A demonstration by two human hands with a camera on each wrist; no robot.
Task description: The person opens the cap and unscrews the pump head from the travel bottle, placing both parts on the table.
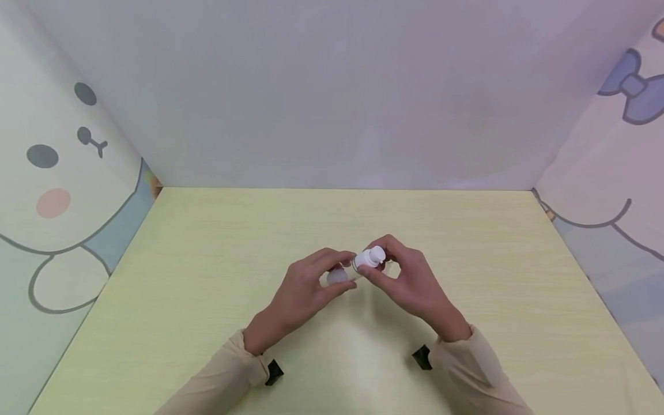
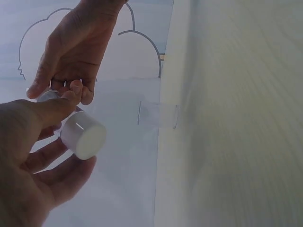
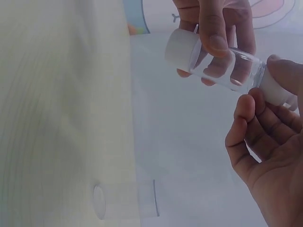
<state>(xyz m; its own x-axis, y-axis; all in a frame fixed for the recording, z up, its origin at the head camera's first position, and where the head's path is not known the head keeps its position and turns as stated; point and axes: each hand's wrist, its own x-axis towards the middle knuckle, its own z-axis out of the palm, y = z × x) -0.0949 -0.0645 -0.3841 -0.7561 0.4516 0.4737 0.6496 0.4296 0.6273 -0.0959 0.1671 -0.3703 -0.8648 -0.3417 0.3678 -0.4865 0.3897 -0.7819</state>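
Note:
Both hands hold a small clear pump bottle (image 3: 225, 66) above the table, tilted with its white pump top (image 1: 370, 256) toward the right. My left hand (image 1: 308, 282) grips the clear body between thumb and fingers, near the thick white base (image 2: 84, 135). With thumb and fingertips, my right hand (image 1: 415, 279) pinches the white collar (image 3: 274, 87) of the pump. A clear, see-through cylinder (image 2: 158, 115) stands upright on the table beyond the hands. In the right wrist view this clear cylinder (image 3: 127, 199) shows apart from both hands; in the head view the right hand mostly covers it.
The pale wood-look table (image 1: 233, 230) meets a plain light back wall (image 1: 342, 104). Side panels with cartoon animal prints (image 1: 57, 173) flank it left and right. Small black pieces (image 1: 274, 372) show at both sleeve cuffs.

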